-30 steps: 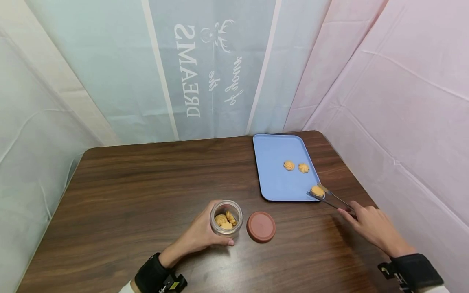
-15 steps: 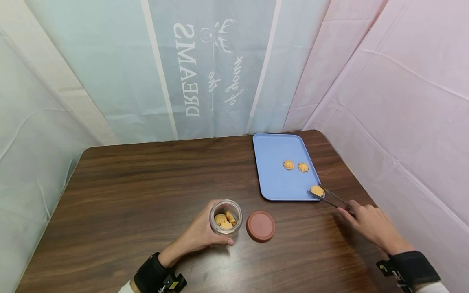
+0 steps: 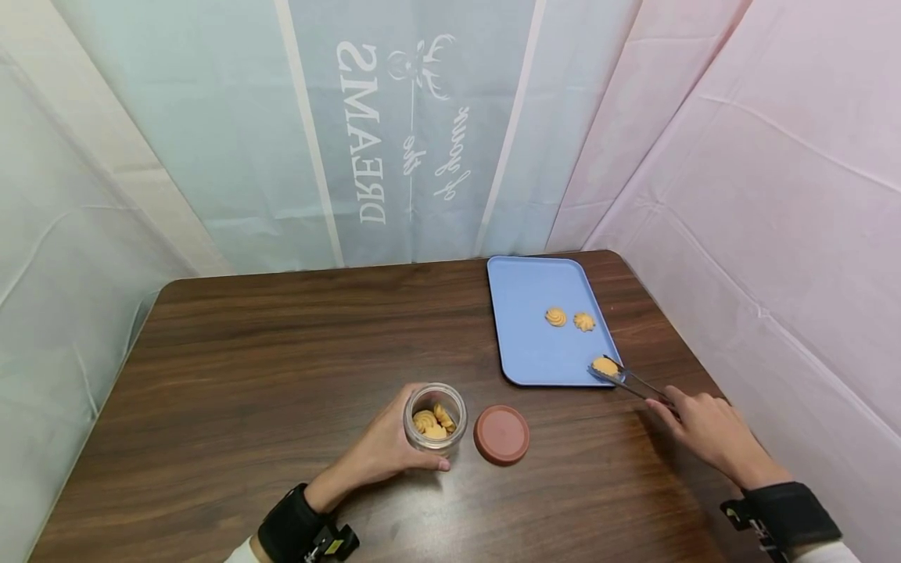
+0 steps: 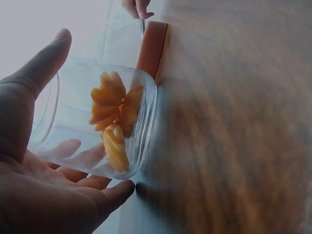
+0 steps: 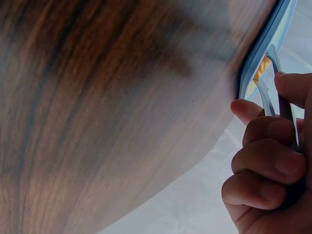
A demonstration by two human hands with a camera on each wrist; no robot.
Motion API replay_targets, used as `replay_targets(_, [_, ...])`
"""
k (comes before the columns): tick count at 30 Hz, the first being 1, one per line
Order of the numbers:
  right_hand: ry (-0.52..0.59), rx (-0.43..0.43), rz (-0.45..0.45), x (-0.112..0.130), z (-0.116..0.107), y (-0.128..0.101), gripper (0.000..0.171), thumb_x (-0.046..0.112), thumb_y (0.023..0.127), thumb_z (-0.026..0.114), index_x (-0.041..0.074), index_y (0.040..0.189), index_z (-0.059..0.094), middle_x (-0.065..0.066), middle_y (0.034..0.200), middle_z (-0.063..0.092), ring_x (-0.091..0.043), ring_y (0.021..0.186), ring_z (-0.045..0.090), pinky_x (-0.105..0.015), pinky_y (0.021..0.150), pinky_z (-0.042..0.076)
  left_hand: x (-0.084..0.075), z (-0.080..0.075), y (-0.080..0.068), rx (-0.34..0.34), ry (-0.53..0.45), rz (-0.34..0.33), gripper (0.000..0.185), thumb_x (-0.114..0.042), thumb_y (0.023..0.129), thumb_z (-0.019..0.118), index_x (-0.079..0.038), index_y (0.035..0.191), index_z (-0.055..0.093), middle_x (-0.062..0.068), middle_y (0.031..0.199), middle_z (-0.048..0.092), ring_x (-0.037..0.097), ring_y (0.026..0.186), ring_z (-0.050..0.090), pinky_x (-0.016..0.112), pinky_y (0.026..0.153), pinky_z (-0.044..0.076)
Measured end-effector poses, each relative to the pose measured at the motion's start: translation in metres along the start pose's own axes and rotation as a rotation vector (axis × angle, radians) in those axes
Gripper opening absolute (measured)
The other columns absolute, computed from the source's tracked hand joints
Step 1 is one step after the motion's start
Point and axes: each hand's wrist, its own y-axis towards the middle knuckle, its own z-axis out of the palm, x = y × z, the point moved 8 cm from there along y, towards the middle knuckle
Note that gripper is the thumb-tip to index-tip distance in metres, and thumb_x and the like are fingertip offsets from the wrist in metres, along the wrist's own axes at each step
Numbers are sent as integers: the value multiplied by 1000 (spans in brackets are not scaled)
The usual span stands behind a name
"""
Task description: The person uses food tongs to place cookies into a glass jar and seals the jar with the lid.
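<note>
Where the right hand (image 3: 711,434) grips one pair of tongs (image 3: 633,381), the tips close on one cookie (image 3: 605,366) at the near right corner of the tray (image 3: 528,344).

Cookies on tray: three in all; the tonged one, plus two (image 3: 555,317) side by side, just apart, further back on the blue surface.

Tray: one, blue, rectangular, at the table's (image 3: 281,352) far right.

Jar (image 3: 434,418): one, clear glass, upright, open; contains several cookies, exact count not clear. The left hand (image 3: 383,453) wraps round its near side, thumb and fingers curled against the glass.

Lid (image 3: 501,435): one, reddish-brown, round, flat on the table just right of the jar.

Table: one, dark wood grain.

Backdrop: pale cloth panels (image 3: 394,133), one with mirrored lettering.
</note>
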Motion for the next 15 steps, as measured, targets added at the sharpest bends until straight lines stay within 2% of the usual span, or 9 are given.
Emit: replay_targets(15, [24, -43, -7, 6, -2, 3, 33, 32, 107, 64, 4, 90, 63, 4, 59, 39, -14, 51, 38, -32, 48, 29, 1, 0, -1, -1, 9, -6, 99, -31, 64, 105, -13, 145, 51, 5, 136, 66, 28, 125, 62, 45, 110, 46])
